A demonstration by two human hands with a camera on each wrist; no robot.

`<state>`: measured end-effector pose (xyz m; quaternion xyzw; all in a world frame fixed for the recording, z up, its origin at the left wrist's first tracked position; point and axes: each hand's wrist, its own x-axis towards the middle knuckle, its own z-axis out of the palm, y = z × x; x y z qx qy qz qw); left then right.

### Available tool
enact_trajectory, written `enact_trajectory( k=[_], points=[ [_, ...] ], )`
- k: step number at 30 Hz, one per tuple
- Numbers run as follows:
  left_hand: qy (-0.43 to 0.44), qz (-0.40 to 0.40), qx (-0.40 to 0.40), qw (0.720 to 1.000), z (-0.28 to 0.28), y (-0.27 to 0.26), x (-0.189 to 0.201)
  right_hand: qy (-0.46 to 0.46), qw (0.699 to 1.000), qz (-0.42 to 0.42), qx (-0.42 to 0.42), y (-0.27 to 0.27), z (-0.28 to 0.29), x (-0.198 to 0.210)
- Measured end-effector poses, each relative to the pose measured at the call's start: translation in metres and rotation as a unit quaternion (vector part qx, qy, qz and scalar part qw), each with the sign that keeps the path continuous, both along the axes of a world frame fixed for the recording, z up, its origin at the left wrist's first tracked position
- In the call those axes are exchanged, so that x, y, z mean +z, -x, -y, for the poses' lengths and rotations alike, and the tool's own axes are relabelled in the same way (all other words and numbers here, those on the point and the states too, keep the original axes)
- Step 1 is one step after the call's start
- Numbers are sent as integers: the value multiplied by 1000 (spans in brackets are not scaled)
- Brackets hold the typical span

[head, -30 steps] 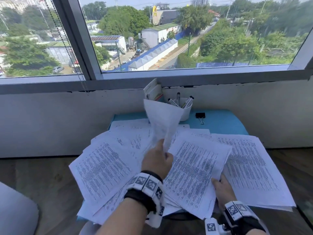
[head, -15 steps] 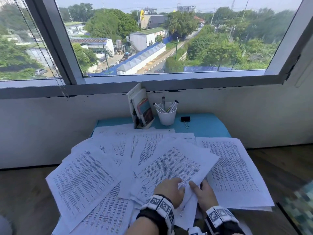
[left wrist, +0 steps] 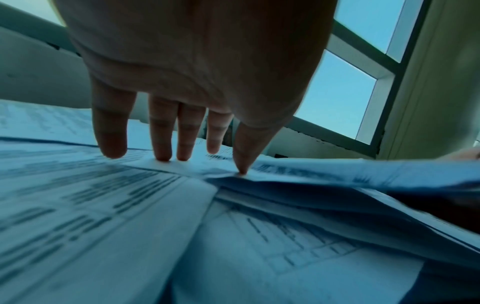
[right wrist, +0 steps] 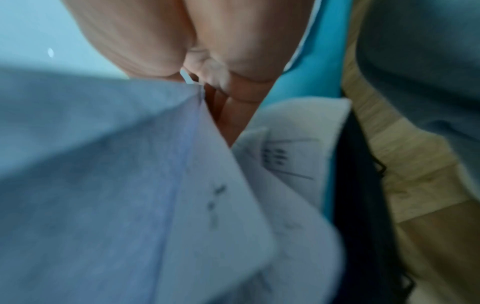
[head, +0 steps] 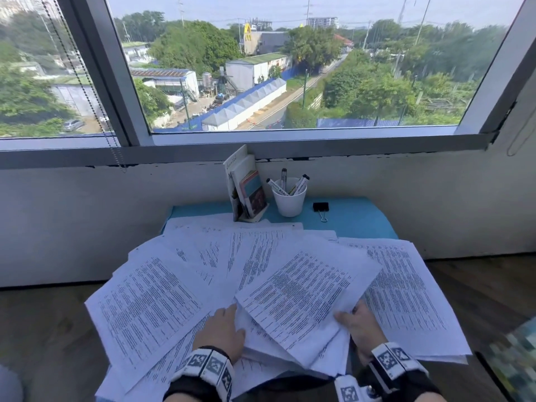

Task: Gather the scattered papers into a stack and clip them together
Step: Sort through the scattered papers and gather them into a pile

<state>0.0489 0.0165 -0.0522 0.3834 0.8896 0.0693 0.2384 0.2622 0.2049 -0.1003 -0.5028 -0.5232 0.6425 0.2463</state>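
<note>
Many printed papers [head: 179,285] lie fanned across the blue table [head: 356,219]; gathering has barely begun. Her right hand [head: 359,326] pinches a small bundle [head: 295,300] at its near corner, while the left hand [head: 220,329] rests flat, fingers straight. Next, I'd say, sweep outlying sheets inward; the binder clip [head: 320,208] waits beside the cup [head: 289,200].

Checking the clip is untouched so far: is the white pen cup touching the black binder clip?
Apart. The head view shows a strip of bare blue tabletop between the pen cup and the binder clip.
</note>
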Motion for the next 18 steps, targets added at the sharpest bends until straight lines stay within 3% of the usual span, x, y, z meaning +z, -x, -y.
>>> enact_trajectory(
  k=[3, 5, 10, 13, 18],
  points=[
    [-9, 6, 0, 1000, 2, 1, -2, -16, 1000, 13, -6, -24, -33, 21],
    [-2, -2, -2, 1000, 1, 1, -2, -60, 995, 74, -34, -55, -63, 37],
    [24, -51, -22, 998, 1, -6, -2, -104, 951, 270, -112, -149, -126, 77],
    [32, -66, -17, 997, -1, -14, -1, -89, 933, 336, -91, -176, -145, 76],
    [40, -62, -10, 997, -1, -16, -3, -65, 927, 369, -31, -175, -152, 55]
  ],
)
